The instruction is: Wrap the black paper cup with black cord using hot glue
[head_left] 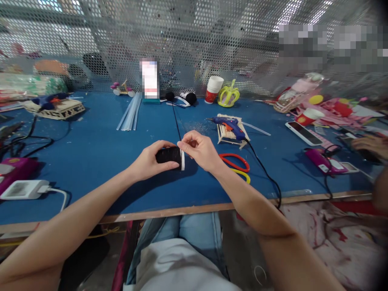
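My left hand (pixel 151 161) is wrapped round a cup-shaped cylinder (pixel 166 155) wound in black cord, which lies on its side with a white band at its right end. Beside that band, my right hand (pixel 196 148) is closed in a pinch on a black cord (pixel 176 123). The cord stretches back across the table towards a small black ball (pixel 169 96). Just right of my right wrist lie a red loop (pixel 239 159) and a yellow loop (pixel 242 174), partly hidden by my forearm.
On a stick rack (pixel 226 133) rests a blue glue gun (pixel 228 124), its cable hanging over the front edge. Clear glue sticks (pixel 129 113), stacked paper cups (pixel 214 89) and a yellow crown-shaped piece (pixel 228 96) stand farther back. Another person's hand (pixel 371 145) is at right.
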{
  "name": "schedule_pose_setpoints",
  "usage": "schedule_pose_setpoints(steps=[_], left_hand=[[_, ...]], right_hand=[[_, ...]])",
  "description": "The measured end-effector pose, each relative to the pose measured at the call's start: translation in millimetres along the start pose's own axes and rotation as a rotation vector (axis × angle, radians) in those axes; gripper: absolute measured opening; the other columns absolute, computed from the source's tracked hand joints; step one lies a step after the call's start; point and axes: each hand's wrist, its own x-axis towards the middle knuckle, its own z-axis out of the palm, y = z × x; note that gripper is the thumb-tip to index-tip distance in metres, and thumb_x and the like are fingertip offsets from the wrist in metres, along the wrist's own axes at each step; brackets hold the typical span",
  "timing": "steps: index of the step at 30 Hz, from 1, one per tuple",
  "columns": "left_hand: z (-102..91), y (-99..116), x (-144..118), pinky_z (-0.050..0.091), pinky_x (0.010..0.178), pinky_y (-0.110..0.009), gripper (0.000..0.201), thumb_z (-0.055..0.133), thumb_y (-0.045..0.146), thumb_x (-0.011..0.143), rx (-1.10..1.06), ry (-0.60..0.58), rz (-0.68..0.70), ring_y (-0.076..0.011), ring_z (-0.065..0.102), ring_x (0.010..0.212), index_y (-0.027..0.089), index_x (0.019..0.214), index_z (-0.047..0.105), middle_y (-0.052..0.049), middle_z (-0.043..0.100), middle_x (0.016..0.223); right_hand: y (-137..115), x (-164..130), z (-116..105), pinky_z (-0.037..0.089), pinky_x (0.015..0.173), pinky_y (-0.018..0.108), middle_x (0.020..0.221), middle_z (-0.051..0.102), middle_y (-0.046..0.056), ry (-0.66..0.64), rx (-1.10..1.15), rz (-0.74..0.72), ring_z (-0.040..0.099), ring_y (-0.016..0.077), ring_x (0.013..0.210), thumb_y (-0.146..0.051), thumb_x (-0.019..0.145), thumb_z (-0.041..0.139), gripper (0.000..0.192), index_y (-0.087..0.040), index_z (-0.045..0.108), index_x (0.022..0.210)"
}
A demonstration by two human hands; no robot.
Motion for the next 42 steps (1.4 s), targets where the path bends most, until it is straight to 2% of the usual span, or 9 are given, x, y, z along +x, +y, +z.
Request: schedule_pose_setpoints(steps=[6, 15, 19, 24, 30, 36, 42], left_hand=[[0.9, -1.4, -1.0, 0.046, 0.079, -0.031, 0.05, 0.065, 0.048, 0.071, 0.039, -0.001, 0.051, -0.0201, 0.059, 0.09, 0.016, 0.108, 0.053, -0.007, 0.061, 0.101], [1.9, -1.6, -1.7, 0.046, 0.083, -0.034, 0.049, 0.065, 0.046, 0.072, 0.066, 0.007, 0.102, -0.0206, 0.057, 0.094, 0.017, 0.109, 0.053, -0.007, 0.059, 0.102], [1.6, -0.7, -1.3, 0.046, 0.084, -0.036, 0.053, 0.065, 0.049, 0.071, -0.016, -0.004, -0.013, -0.0217, 0.058, 0.095, 0.017, 0.112, 0.05, -0.007, 0.059, 0.105], [-1.0, -2.1, 0.5, 0.043, 0.09, -0.041, 0.052, 0.062, 0.05, 0.072, -0.145, -0.043, -0.165, -0.0241, 0.056, 0.102, 0.018, 0.111, 0.051, -0.007, 0.059, 0.107], [-1.9, -0.5, 1.1, 0.04, 0.095, -0.04, 0.052, 0.066, 0.047, 0.069, -0.17, -0.052, -0.164, -0.0244, 0.053, 0.108, 0.017, 0.108, 0.05, -0.008, 0.057, 0.111], [-5.3, 1.7, 1.5, 0.044, 0.084, -0.039, 0.053, 0.064, 0.049, 0.07, -0.187, -0.071, -0.198, -0.0227, 0.056, 0.094, 0.017, 0.11, 0.05, -0.006, 0.059, 0.102], [-3.0, 1.9, 1.0, 0.045, 0.08, -0.037, 0.05, 0.064, 0.049, 0.07, -0.163, -0.02, -0.198, -0.0213, 0.057, 0.09, 0.018, 0.107, 0.051, -0.005, 0.058, 0.101]], right_hand=[[0.5, 0.4, 0.4, 0.037, 0.053, 0.024, 0.066, 0.049, -0.003, -0.007, -0.001, 0.037, 0.045, 0.0079, 0.056, -0.043, 0.073, 0.063, 0.028, -0.018, 0.052, 0.068], [2.8, -0.3, 3.6, 0.04, 0.049, 0.024, 0.064, 0.05, -0.004, -0.031, 0.1, 0.126, 0.049, 0.0073, 0.049, -0.04, 0.07, 0.067, 0.028, -0.018, 0.049, 0.068], [5.1, -0.7, 5.9, 0.041, 0.052, 0.026, 0.068, 0.05, -0.003, 0.02, 0.052, 0.063, 0.049, 0.0085, 0.054, -0.038, 0.071, 0.066, 0.026, -0.018, 0.051, 0.068], [6.1, -5.5, 12.3, 0.04, 0.059, 0.026, 0.074, 0.05, 0.0, 0.08, -0.146, -0.12, 0.048, 0.0099, 0.065, -0.028, 0.077, 0.062, 0.018, -0.019, 0.052, 0.065], [5.5, -10.5, 19.1, 0.041, 0.064, 0.027, 0.076, 0.049, 0.0, 0.106, -0.157, -0.225, 0.049, 0.0106, 0.071, -0.025, 0.08, 0.059, 0.018, -0.019, 0.05, 0.066], [6.7, -8.3, 15.9, 0.042, 0.065, 0.028, 0.077, 0.049, 0.0, 0.144, -0.117, -0.235, 0.05, 0.0118, 0.072, -0.027, 0.08, 0.059, 0.016, -0.02, 0.05, 0.068], [5.9, -10.8, 19.6, 0.043, 0.067, 0.028, 0.079, 0.049, 0.001, 0.135, -0.151, -0.208, 0.05, 0.0124, 0.074, -0.029, 0.081, 0.058, 0.017, -0.022, 0.049, 0.068]])
